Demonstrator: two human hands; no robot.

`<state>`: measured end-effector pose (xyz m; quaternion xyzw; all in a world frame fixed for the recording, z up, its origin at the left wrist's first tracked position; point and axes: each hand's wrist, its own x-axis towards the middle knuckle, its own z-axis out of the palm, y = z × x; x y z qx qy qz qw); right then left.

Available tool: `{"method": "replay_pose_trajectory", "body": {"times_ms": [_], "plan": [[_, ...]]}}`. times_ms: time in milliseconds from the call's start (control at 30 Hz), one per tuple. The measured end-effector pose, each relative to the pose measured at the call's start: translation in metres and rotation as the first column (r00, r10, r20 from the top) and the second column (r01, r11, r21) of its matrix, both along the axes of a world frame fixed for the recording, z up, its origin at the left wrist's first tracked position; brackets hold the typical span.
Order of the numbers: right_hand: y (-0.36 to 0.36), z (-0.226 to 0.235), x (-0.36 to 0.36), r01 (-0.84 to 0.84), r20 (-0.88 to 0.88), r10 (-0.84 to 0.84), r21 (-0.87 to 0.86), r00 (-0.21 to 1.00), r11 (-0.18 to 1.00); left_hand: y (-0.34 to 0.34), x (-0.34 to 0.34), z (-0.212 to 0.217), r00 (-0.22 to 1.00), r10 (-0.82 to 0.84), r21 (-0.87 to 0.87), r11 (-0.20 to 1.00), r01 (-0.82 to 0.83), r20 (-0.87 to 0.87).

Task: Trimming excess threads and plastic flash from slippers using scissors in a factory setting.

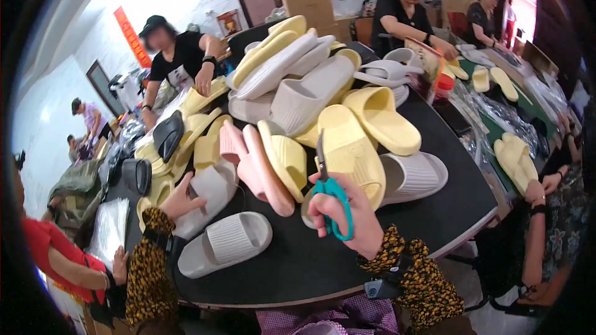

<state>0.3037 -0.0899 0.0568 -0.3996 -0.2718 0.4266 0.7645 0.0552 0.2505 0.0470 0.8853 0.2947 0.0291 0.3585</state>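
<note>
In the lower middle of the frame we are seeing the right hand [345, 217] clenched around the teal handles of a pair of scissors [330, 192], with the blades pointing up toward a yellow slipper [351, 152], probably so the tips are staying close to the sole edge. To the lower left, the left hand [180, 198] is resting on a grey slipper [208, 195] with its fingers spread; we cannot tell if it is really gripping it or only steadying it. Another grey slipper [226, 242] is lying just below on the black table [310, 267]. A big heap of slippers [298, 80] is filling the centre, and other people are working around the table at the upper edge.
</note>
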Motion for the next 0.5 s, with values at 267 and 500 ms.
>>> {"method": "replay_pose_trajectory", "body": {"times_ms": [267,500], "plan": [[-0.002,-0.002,0.000,-0.058,-0.002,0.058,-0.025,0.998,0.998,-0.088,-0.011,0.021,0.995,-0.090,-0.312,0.945,0.100,0.047],[0.001,0.004,-0.002,-0.048,0.083,0.053,-0.063,0.995,0.997,-0.132,-0.054,0.021,0.868,-0.161,0.060,0.975,0.213,-0.470]]}}
